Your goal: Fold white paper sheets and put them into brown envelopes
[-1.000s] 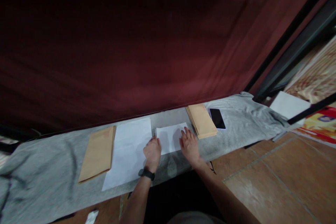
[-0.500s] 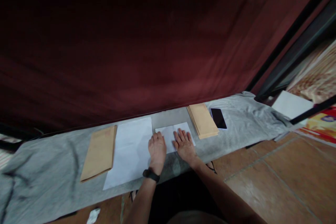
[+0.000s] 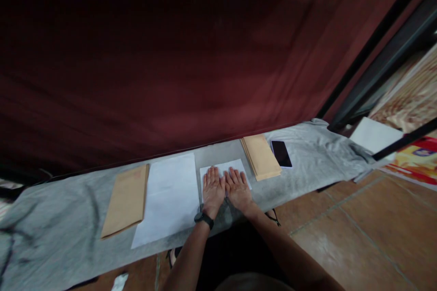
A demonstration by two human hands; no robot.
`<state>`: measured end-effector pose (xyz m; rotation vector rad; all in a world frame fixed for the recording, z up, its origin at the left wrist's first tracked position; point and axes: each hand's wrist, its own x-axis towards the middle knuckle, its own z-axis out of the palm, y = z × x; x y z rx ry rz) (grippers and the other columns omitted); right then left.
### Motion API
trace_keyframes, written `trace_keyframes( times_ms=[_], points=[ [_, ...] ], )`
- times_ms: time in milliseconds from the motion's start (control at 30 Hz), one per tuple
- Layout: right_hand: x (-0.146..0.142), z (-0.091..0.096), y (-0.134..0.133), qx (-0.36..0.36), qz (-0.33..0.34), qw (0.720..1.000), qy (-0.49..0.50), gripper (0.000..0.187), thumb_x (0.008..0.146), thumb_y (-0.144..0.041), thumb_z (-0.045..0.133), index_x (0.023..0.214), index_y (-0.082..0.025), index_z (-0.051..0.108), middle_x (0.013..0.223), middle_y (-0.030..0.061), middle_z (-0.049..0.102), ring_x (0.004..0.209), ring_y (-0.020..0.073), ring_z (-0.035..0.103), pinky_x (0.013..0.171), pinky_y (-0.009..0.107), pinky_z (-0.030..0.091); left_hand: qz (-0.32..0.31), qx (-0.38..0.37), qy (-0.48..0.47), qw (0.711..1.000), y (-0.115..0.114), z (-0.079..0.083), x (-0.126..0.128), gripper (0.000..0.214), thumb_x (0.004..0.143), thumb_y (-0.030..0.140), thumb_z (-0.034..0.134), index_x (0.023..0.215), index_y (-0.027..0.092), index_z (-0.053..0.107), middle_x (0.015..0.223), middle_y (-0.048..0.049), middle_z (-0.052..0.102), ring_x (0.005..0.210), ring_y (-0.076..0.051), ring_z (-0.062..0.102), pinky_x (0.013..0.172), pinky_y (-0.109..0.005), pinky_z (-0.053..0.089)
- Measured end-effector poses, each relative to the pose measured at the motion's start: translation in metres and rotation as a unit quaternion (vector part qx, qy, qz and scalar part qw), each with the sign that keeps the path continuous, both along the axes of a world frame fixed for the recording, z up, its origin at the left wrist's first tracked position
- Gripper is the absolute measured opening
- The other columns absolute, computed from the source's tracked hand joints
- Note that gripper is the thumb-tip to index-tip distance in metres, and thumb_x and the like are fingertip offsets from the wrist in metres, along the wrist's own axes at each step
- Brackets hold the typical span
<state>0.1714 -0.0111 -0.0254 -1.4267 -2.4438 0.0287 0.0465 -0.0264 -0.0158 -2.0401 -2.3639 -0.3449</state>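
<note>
My left hand (image 3: 213, 189) and my right hand (image 3: 236, 188) lie flat side by side, fingers stretched out, pressing on a small folded white sheet (image 3: 239, 165) on the grey cloth (image 3: 300, 170). A black watch (image 3: 204, 219) is on my left wrist. To the left of the folded sheet lies a large white sheet (image 3: 169, 198). Further left is a brown envelope (image 3: 125, 199). Right of my hands sits a stack of brown envelopes (image 3: 260, 157).
A black phone (image 3: 281, 153) lies on the cloth right of the envelope stack. A dark red curtain (image 3: 170, 54) hangs behind the cloth-covered bench. Tiled floor (image 3: 358, 232) spreads to the right, with a white sheet (image 3: 373, 135) and colourful packaging (image 3: 418, 157) at far right.
Both hands have slid together toward the middle of the folded sheet. My left hand moved right from the sheet's left edge and flattened; my right hand moved slightly left.
</note>
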Motion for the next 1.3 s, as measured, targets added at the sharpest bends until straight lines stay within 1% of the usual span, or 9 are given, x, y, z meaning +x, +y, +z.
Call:
trace_keyframes(
  times_ms=[167,300,367,533,667,833,1000,1167,1300],
  points=[
    [0.005,-0.008,0.002,0.004,-0.082,0.996,0.042,0.052,0.104,-0.027,0.037,0.152,-0.008,0.04,0.156,0.0195,0.039,0.146,0.0294,0.037,0.118,0.048,0.03,0.058,0.021,0.026,0.998,-0.007,-0.005,-0.004,0.059,0.101,0.029,0.028,0.151,-0.001,0.034,0.161,-0.021,0.03,0.152,-0.027,0.024,0.125,-0.044,0.019],
    [0.009,-0.006,0.01,-0.005,-0.148,0.987,0.063,0.052,0.103,-0.025,0.037,0.15,-0.002,0.041,0.152,0.0247,0.043,0.142,0.0316,0.043,0.116,0.05,0.033,0.067,0.023,0.03,0.997,-0.008,-0.005,-0.002,0.059,0.101,0.029,0.027,0.152,0.0,0.033,0.16,-0.0204,0.033,0.152,-0.026,0.025,0.124,-0.044,0.02],
    [0.004,-0.002,0.015,-0.007,-0.126,0.99,0.066,0.052,0.103,-0.026,0.037,0.15,-0.002,0.041,0.153,0.0241,0.041,0.144,0.0315,0.041,0.117,0.05,0.033,0.068,0.022,0.028,0.997,-0.008,-0.005,-0.003,0.059,0.1,0.029,0.028,0.153,0.003,0.032,0.16,-0.0193,0.033,0.152,-0.026,0.024,0.124,-0.045,0.02],
    [-0.025,0.005,0.025,-0.019,0.046,0.996,0.068,0.05,0.106,-0.031,0.034,0.15,-0.01,0.045,0.156,0.0136,0.042,0.146,0.0225,0.038,0.119,0.041,0.03,0.046,0.007,0.031,0.998,-0.011,-0.005,-0.006,0.06,0.096,0.019,0.031,0.155,0.007,0.03,0.162,-0.0168,0.029,0.153,-0.026,0.019,0.124,-0.046,0.019],
    [-0.032,0.001,0.031,-0.018,0.071,0.996,0.06,0.047,0.106,-0.034,0.035,0.146,-0.013,0.05,0.152,0.0122,0.049,0.143,0.0203,0.042,0.12,0.041,0.029,0.04,-0.002,0.043,0.998,-0.011,-0.005,-0.006,0.061,0.095,0.014,0.03,0.155,0.008,0.03,0.162,-0.0167,0.031,0.153,-0.026,0.02,0.124,-0.048,0.019],
    [-0.013,-0.006,0.037,0.009,0.028,0.998,0.049,0.05,0.105,-0.033,0.037,0.148,-0.01,0.047,0.154,0.0151,0.044,0.144,0.0251,0.04,0.118,0.044,0.03,0.057,0.008,0.032,0.998,-0.009,-0.004,-0.004,0.058,0.1,0.027,0.029,0.153,0.003,0.034,0.161,-0.0191,0.03,0.153,-0.027,0.022,0.124,-0.045,0.019],
    [0.004,-0.013,0.036,0.024,-0.05,0.997,0.046,0.056,0.105,-0.036,0.037,0.149,-0.002,0.042,0.154,0.0205,0.042,0.145,0.0287,0.039,0.118,0.045,0.03,0.069,0.022,0.011,0.997,-0.008,-0.005,-0.004,0.059,0.1,0.027,0.03,0.154,0.004,0.032,0.161,-0.0178,0.031,0.152,-0.024,0.024,0.125,-0.044,0.019],
    [0.013,-0.017,0.025,0.049,-0.099,0.992,0.059,0.057,0.104,-0.033,0.036,0.151,-0.001,0.038,0.153,0.0231,0.043,0.143,0.0314,0.041,0.115,0.048,0.033,0.071,0.04,0.014,0.997,-0.007,-0.007,-0.005,0.059,0.099,0.027,0.03,0.152,0.002,0.033,0.16,-0.0194,0.034,0.151,-0.025,0.026,0.124,-0.044,0.02],
    [0.024,-0.015,0.009,0.067,-0.112,0.989,0.073,0.055,0.104,-0.03,0.035,0.152,-0.003,0.037,0.154,0.0212,0.042,0.143,0.031,0.041,0.116,0.047,0.033,0.07,0.053,0.022,0.996,-0.007,-0.008,-0.005,0.06,0.099,0.027,0.029,0.15,-0.003,0.034,0.157,-0.0227,0.037,0.15,-0.029,0.029,0.123,-0.046,0.024]
  ],
)
